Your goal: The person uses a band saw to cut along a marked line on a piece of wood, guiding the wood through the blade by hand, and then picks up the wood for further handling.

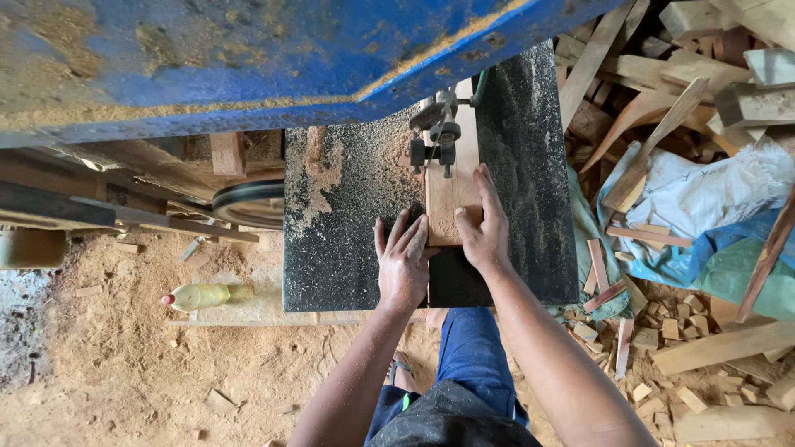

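Head view, left hand point(404, 263) and right hand point(483, 228) flat, unclenched on wooden board point(451, 178), yellow bottle point(201, 295) left.

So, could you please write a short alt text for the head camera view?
Seen from above, a person's left hand and right hand press flat on a wooden board lying on the dark, sawdust-covered table of a blue band saw. Wood offcuts lie at the right; a yellow bottle lies on the sawdust floor.

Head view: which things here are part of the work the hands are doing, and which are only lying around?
In use: wooden board, left hand, right hand, saw table, blade guide.

Lying about: yellow bottle, offcuts, white sack.
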